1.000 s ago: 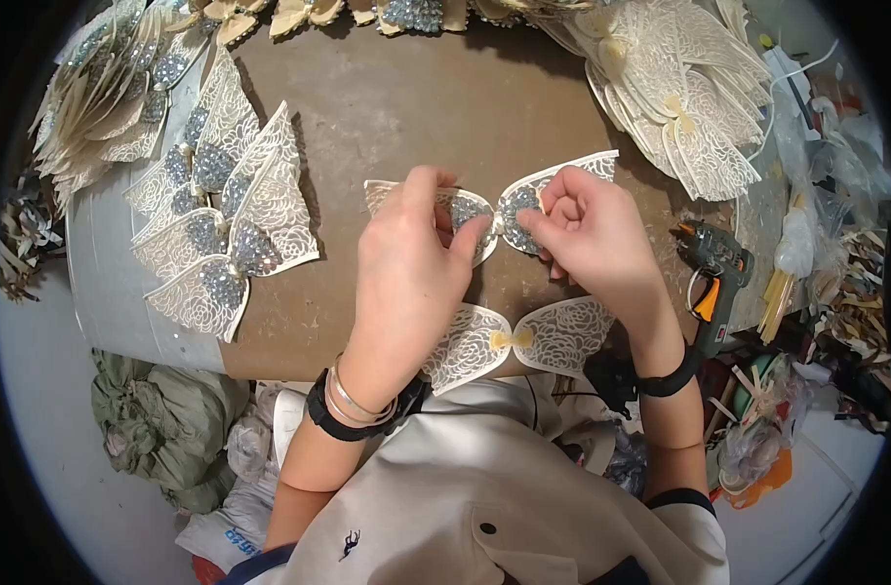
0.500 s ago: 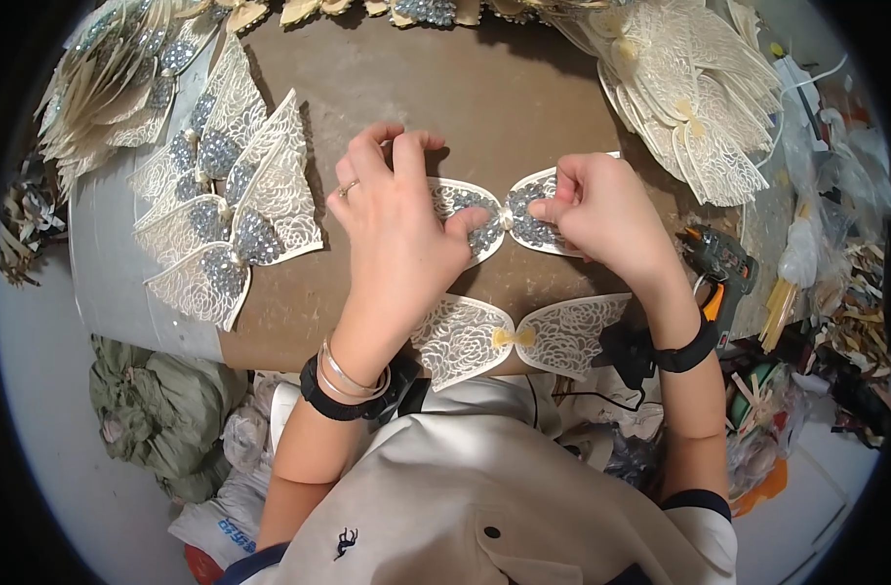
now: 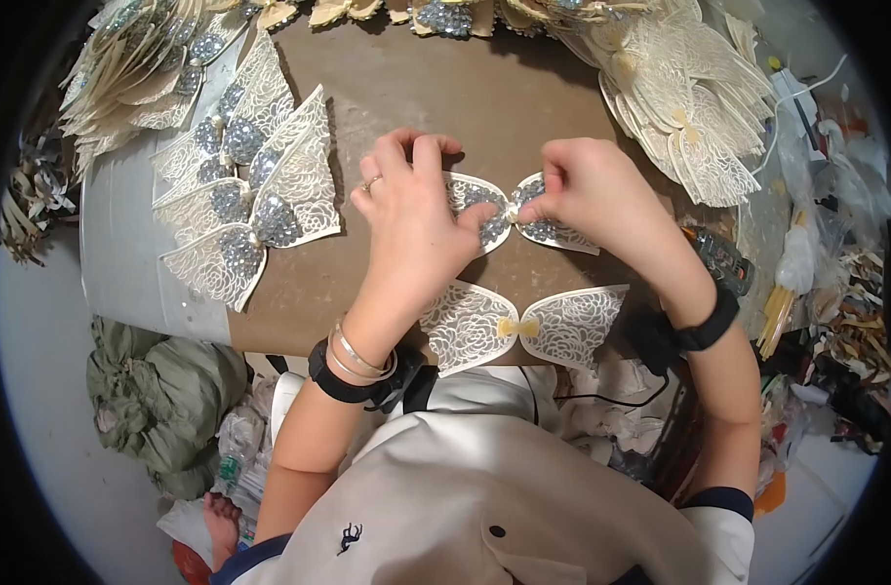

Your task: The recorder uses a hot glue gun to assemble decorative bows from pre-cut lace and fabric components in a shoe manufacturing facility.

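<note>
My left hand (image 3: 414, 219) and my right hand (image 3: 592, 200) both pinch a cream lace bow with silver sequin patches (image 3: 512, 213), lying flat on the brown work surface (image 3: 465, 97). The left fingers press its left wing; the right fingertips grip near the small pearl at its centre knot. Just below, near the table's front edge, lies a plain cream lace bow with a yellow centre (image 3: 523, 327), untouched.
A stack of finished sequinned lace bows (image 3: 245, 190) sits at the left. More cream bows (image 3: 679, 107) are piled at the back right and along the back edge. A glue gun (image 3: 723, 261) and cluttered scraps lie at the right; green fabric (image 3: 158, 400) on the floor.
Both hands shifted slightly on the sequinned bow; the left fingers now lie over its left wing and the right fingertips have closed nearer the centre knot.
</note>
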`<action>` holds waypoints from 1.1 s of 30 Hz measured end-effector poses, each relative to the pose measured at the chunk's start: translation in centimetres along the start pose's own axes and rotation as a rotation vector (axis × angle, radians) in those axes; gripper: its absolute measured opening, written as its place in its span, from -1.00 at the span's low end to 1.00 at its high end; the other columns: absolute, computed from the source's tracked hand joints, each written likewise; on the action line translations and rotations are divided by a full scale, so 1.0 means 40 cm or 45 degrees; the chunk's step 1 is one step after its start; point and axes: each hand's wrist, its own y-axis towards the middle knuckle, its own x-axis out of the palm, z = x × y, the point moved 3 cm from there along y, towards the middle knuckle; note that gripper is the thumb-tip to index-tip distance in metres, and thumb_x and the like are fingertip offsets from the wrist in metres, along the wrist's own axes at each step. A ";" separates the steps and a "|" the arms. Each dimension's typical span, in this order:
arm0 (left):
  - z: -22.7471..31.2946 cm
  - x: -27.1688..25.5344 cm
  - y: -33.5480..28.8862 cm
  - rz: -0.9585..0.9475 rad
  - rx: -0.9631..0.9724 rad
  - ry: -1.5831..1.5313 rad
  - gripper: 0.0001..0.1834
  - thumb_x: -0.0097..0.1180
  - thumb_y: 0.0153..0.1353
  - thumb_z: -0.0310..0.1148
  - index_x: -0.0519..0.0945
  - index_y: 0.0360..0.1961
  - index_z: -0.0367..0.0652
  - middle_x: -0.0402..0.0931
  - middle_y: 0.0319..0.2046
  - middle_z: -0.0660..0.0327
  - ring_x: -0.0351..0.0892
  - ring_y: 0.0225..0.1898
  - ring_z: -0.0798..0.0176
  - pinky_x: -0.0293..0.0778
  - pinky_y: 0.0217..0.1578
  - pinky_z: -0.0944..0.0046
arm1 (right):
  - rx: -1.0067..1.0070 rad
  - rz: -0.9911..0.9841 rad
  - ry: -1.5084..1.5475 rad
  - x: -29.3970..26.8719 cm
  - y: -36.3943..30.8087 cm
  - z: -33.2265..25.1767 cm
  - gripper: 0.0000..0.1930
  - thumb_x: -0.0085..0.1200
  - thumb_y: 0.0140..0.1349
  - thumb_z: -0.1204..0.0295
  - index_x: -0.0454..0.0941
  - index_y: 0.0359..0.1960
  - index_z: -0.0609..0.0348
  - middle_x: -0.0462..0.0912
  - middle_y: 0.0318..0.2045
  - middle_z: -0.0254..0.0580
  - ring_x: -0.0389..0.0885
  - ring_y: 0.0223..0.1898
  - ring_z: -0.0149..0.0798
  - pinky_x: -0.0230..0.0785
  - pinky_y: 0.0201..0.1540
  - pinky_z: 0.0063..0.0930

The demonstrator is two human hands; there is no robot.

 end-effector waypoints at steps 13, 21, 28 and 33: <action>0.010 -0.028 0.044 -0.156 0.112 0.123 -0.51 0.48 -0.18 -0.20 0.55 -0.20 -0.08 0.50 -0.21 0.20 0.40 -0.02 0.07 0.12 0.00 0.02 | -0.024 -0.029 -0.406 0.011 0.037 -0.051 -0.67 0.44 -0.23 0.39 0.65 -0.38 0.20 0.67 -0.39 0.00 0.66 -0.21 0.06 0.46 -0.21 -0.12; 0.026 0.002 0.058 -0.437 0.033 0.221 -0.67 0.42 -0.07 -0.26 0.62 -0.28 -0.12 0.61 -0.28 0.09 0.64 -0.22 -0.06 0.54 -0.20 0.07 | -0.030 0.075 -0.330 0.019 0.018 -0.033 -0.69 0.44 -0.26 0.39 0.62 -0.46 0.23 0.66 -0.45 0.02 0.66 -0.27 0.09 0.47 -0.24 -0.10; 0.042 -0.008 0.074 -0.379 0.108 0.298 -0.72 0.36 -0.07 -0.26 0.64 -0.40 -0.22 0.64 -0.38 0.04 0.66 -0.27 -0.04 0.57 -0.22 0.06 | -0.328 0.565 -0.505 0.027 -0.031 -0.074 -0.56 0.44 -0.27 0.46 0.50 -0.29 0.15 0.51 -0.28 -0.11 0.52 -0.14 0.02 0.37 -0.18 -0.15; 0.045 -0.024 0.102 -0.592 0.066 0.219 -0.79 0.29 -0.08 -0.29 0.69 -0.50 -0.23 0.65 -0.45 -0.03 0.68 -0.31 -0.06 0.60 -0.25 0.08 | -0.321 -0.016 -0.501 0.012 0.028 -0.039 -0.60 0.44 -0.20 0.41 0.49 -0.32 0.12 0.48 -0.22 -0.14 0.44 -0.03 -0.04 0.28 -0.03 -0.17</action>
